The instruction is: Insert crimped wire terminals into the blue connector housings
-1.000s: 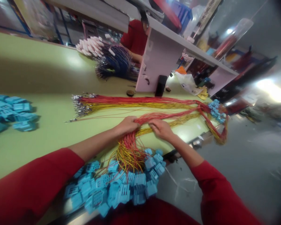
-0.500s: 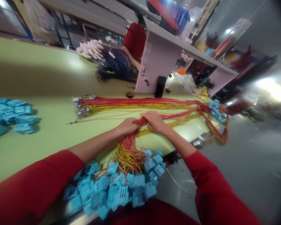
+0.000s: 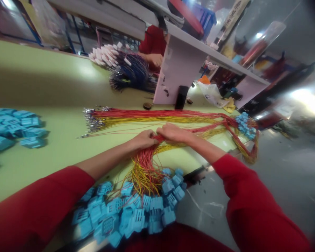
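My left hand and my right hand nearly meet and both grip a bundle of thin red and yellow wires. Below them, the wires fan down into a heap of light blue plastic multi-pin connectors at the table's near edge. Other lengths of the same wire run across the table, with bare metal terminals at their left end. At the right they lead to a small cluster of blue connectors. Several loose blue connectors lie to my left.
The wires lie on a long green workbench. Beyond a white partition stand a black phone and a co-worker in a red sleeve. A dark blue wire bundle with white connectors lies farther along. Grey floor lies to the right.
My right hand has moved left and farther up the bundle, closing toward my left hand. My left hand has barely shifted, and the view has moved slightly.
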Tool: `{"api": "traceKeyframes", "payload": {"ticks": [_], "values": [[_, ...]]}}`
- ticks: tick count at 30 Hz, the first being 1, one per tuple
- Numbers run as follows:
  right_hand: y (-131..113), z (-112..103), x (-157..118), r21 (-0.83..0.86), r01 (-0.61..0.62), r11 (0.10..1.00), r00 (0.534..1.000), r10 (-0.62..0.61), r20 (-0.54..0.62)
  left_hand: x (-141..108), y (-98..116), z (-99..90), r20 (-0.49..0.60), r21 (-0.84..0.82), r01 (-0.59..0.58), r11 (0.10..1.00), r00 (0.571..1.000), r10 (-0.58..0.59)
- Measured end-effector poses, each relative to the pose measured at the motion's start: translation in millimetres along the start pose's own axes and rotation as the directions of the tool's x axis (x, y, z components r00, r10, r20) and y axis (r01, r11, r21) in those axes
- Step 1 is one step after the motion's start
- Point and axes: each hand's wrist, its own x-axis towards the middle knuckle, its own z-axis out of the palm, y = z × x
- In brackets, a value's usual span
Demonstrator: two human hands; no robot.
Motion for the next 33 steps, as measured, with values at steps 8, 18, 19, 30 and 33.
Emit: {"api": "traceKeyframes", "payload": {"ticks": [8,18,19,30,33], "values": [[18,6,-10,0.217,0.093,0.972,0.969,-0.038,-0.243,16,24,7.1,0.075,-0.018,-0.019,1.0,0.997,0.02],[-29,59,-49,0.498,-0.117,0.859,0.651,0.446,-0.615,17,12,17.5,0.058,-0.203,0.088,0.975,0.995,-0.077],[-37,66,-52,0.511,-0.115,0.852,0.67,0.446,-0.593,17,12,17.0,0.075,-0.24,0.098,0.966,0.994,-0.082],[-92,68,-87,0.885,-0.052,0.463,0.747,0.606,-0.274,-11,5,8.8,0.349,-0.542,0.331,0.773,0.925,-0.151],[-91,65,-69,0.999,0.014,-0.038,0.627,0.779,0.021,-25,-1,9.8,0.354,-0.575,0.372,0.729,0.916,-0.188]]}}
